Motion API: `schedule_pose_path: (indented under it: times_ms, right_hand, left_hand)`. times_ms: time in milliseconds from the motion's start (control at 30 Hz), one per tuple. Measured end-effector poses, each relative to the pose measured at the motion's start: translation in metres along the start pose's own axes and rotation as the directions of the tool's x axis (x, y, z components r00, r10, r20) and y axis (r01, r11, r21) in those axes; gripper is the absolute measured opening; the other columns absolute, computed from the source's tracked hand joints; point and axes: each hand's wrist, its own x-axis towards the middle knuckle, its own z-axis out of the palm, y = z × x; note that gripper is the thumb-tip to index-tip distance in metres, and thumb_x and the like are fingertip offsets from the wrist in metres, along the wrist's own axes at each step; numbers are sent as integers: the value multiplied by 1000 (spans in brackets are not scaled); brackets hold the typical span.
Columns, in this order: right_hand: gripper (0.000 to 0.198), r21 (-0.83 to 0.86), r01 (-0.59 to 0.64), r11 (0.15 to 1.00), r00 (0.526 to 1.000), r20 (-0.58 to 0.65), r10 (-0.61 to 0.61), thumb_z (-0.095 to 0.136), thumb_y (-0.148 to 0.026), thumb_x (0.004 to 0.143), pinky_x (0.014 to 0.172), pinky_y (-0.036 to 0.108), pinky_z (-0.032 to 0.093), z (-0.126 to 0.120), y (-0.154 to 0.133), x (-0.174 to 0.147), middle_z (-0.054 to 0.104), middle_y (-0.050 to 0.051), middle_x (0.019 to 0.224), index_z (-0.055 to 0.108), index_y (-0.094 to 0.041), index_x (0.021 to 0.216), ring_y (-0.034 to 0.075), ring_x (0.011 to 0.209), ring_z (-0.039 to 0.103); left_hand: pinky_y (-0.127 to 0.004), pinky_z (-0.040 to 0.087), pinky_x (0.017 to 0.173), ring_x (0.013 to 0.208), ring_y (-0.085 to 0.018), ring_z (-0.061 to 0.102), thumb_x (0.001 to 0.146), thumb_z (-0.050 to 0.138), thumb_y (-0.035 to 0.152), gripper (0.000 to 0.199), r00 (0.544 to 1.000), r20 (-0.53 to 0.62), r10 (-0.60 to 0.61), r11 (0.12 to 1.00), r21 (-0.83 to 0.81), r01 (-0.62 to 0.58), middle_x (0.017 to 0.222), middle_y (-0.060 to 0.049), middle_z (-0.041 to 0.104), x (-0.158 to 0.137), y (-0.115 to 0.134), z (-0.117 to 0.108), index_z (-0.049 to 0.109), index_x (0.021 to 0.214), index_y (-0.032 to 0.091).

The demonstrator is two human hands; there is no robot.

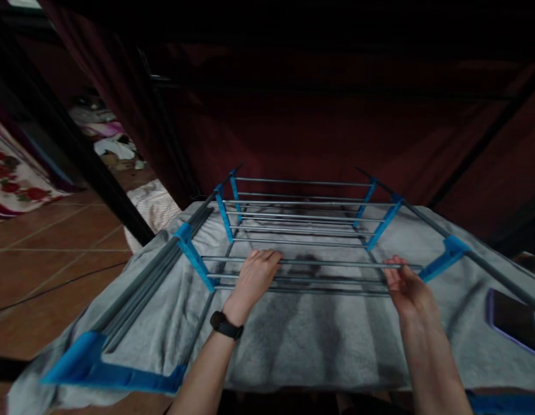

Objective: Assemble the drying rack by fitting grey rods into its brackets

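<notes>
A rack of grey metal tubes and blue plastic brackets lies on a grey blanket (319, 346). My left hand (256, 276), with a dark watch (226, 325) at the wrist, is closed over the upper cross tube (331, 263) of the nearer tier. Palm turned up, my right hand (408, 285) has its fingers curled at the same tube's right end. There the tube meets a blue bracket (444, 257); another blue bracket (196, 259) is at its left end. Lower cross tubes pass behind both hands, partly hidden.
Several loose grey tubes (157, 274) lie along the rack's left side, above a blue end piece (116, 369). At right on the blanket is a phone (514, 320). Dark red curtains (293, 132) hang behind. A black post (77, 138) slants at left over the tiled floor (90, 230).
</notes>
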Motion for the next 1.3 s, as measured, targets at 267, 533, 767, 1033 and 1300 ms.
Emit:
schedule_pose_path:
  times_ms: [267, 533, 767, 1033, 1300]
  right_hand:
    - [24, 11, -71, 997, 993, -93, 72, 50, -5, 89, 75, 20, 61, -2, -6, 1, 66, 0, 79, 64, -18, 75, 8, 72, 68]
    - [30, 16, -58, 998, 994, -87, 59, 42, 0, 87, 74, 21, 61, -2, -6, 2, 67, 0, 81, 62, -19, 76, 9, 73, 69]
    - [19, 83, -58, 995, 997, -50, 62, 52, -7, 89, 75, 20, 60, 8, -2, -5, 70, -2, 76, 63, -19, 79, 8, 71, 69]
    - [14, 130, -9, 992, 999, 40, 4, 63, -13, 86, 73, 19, 59, 6, 4, -7, 73, -3, 75, 61, -22, 75, 8, 72, 70]
    - [17, 130, 28, 991, 995, 88, -39, 71, -16, 81, 69, 18, 58, 8, 1, -9, 73, -4, 76, 58, -22, 72, 9, 72, 70]
  left_hand:
    - [-35, 39, 82, 90, -19, 61, 95, 52, 24, 12, 999, -8, 33, 999, 9, -33, 93, -1, 67, -2, 8, -4, 61, 103, 23]
    - [-35, 39, 82, 89, -19, 62, 94, 53, 23, 14, 997, -25, 69, 997, 48, -67, 92, -1, 68, 2, 9, -2, 61, 106, 24]
    - [-37, 44, 80, 87, -24, 66, 97, 46, 31, 23, 994, -41, 104, 993, 65, -101, 91, -6, 72, 5, -4, 5, 64, 106, 21]
    - [-36, 50, 83, 90, -24, 70, 98, 38, 41, 37, 993, -3, 114, 993, 25, -114, 102, -8, 75, 4, -19, 15, 66, 111, 20]
    - [-34, 54, 78, 90, -24, 71, 96, 39, 46, 39, 994, -4, 105, 994, -3, -105, 104, -6, 75, 3, -25, 18, 67, 111, 23]
